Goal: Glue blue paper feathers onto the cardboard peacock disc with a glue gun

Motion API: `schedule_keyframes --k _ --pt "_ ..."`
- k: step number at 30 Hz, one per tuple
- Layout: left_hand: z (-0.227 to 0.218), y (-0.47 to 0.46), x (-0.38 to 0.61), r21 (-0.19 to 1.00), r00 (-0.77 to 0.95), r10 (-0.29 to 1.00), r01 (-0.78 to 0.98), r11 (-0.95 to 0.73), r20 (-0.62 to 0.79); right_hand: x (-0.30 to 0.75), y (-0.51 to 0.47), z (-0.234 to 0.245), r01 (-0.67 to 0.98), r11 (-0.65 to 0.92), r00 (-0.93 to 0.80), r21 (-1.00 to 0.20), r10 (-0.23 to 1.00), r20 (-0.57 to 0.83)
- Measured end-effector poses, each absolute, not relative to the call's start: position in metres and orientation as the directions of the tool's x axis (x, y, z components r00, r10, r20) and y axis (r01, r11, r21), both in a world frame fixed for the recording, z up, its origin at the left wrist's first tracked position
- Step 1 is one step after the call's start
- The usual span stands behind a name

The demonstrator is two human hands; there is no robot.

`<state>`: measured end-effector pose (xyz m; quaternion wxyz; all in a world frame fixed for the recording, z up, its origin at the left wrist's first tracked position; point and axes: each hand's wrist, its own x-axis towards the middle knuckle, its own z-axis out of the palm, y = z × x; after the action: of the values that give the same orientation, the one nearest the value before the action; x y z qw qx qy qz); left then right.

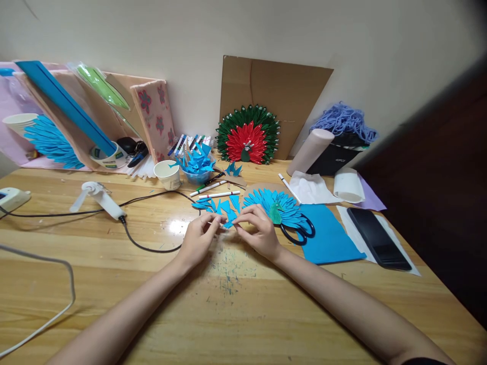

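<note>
Two hands, the left hand (pixel 200 234) and the right hand (pixel 261 233), are close together over the wooden bench (pixel 213 314), fingertips nearly meeting at a small blue piece (pixel 230 217). From where I stand, the right fingers are pinched on that piece's edge, thumb and forefinger together at the tips. The left fingers are drawn together just beside it, but whatever might sit between their tips is too small for me to make out, so I can't tell whether they grip anything.

Just beyond the fingertips lie more blue scraps (pixel 207 204), some of them pointed, with a red-banded pen (pixel 219 194) lying behind them. Near the right hand, a blue feathered fan (pixel 291 213) lies on the bench with a green shape (pixel 275 213) on it. Black handle loops (pixel 292 238) stick out at its edge, partly over a flat blue sheet (pixel 331 238). Farther right, a dark phone (pixel 378 238) rests on white paper.

Over on the left side, a white tool (pixel 108 203) with a black cord lies on the bench. Toward the wall stand a paper cup (pixel 167 176) and a bowl (pixel 198 178) heaped with blue cuttings, and a green and red fan (pixel 247 133) stands upright before a cardboard panel (pixel 294 94).
</note>
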<state>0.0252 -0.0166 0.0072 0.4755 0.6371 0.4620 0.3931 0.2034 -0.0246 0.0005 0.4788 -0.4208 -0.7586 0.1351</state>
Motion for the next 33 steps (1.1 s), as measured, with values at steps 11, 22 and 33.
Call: schedule_keyframes --k 11,22,33 --pt "0.014 -0.009 0.023 0.993 0.425 0.898 0.077 0.086 -0.111 0.203 -0.024 -0.001 0.409 0.688 -0.330 -0.599 0.724 0.606" --pt "0.012 -0.008 0.027 0.994 0.286 0.952 0.025 0.103 -0.106 0.201 -0.021 0.001 0.467 0.526 -0.402 -0.711 0.842 0.360" --pt "0.001 -0.012 0.030 0.997 0.269 0.960 -0.011 0.083 -0.077 0.201 -0.020 0.000 0.495 0.489 -0.397 -0.718 0.862 0.314"
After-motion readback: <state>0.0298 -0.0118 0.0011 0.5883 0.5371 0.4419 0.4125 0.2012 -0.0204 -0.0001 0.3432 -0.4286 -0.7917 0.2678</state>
